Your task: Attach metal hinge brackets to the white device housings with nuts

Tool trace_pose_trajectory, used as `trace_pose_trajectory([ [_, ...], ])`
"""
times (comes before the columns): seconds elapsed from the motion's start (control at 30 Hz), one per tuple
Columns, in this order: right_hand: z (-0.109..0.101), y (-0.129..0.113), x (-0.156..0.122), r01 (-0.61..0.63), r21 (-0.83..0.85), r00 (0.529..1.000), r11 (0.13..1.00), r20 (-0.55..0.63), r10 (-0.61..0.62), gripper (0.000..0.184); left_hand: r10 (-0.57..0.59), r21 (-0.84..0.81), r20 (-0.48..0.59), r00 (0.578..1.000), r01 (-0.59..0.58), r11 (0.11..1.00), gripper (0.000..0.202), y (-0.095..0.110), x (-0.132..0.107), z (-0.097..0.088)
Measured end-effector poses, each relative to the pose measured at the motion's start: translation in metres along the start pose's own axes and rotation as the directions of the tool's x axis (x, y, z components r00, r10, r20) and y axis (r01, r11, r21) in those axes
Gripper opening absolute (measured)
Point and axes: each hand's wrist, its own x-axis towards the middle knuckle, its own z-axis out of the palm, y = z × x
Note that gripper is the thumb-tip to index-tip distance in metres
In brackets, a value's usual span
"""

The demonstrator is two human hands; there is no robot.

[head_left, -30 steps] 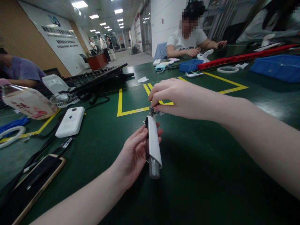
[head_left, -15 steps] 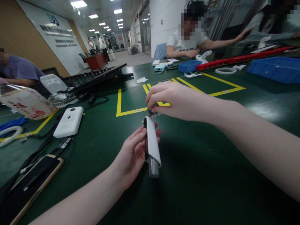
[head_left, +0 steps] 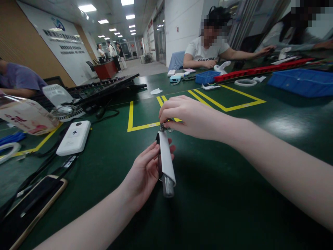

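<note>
The left hand (head_left: 145,170) grips 1 white-backed object (head_left: 167,158) while the right hand (head_left: 180,113) pinches what looks like its metal tip (head_left: 162,128).

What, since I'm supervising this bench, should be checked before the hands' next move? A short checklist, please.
1. Left hand gripping the white sleeve: ok.
2. Right hand pinching the metal fitting at its far end: ok.
3. Fitting fully seated: cannot tell; fingers partly cover it.
4. Phone clear of both hands: ok, off to the left.
5. White block marked 4 clear of both hands: ok.
</note>
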Motion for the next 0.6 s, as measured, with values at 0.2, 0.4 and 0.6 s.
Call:
trace_pose_trajectory([
  [0.2,-0.0008,-0.0014,0.0004,-0.021,-0.042,0.999,0.999,0.032,0.023,0.016,-0.008,0.030,-0.003,1.000,0.008,1.000,0.031,-0.0007,-0.0003,0.0016],
  [0.4,-0.0028,-0.0001,-0.0006,-0.003,-0.038,1.000,0.999,0.022,0.003,0.024,0.013,0.036,0.026,1.000,-0.013,0.999,0.034,0.0000,-0.0010,-0.0007],
  [0.6,-0.0096,0.0053,-0.0034,-0.010,0.004,0.998,1.000,-0.064,0.010,0.029,0.038,0.040,0.057,0.998,-0.040,0.998,0.040,0.0005,-0.0010,-0.0023],
])
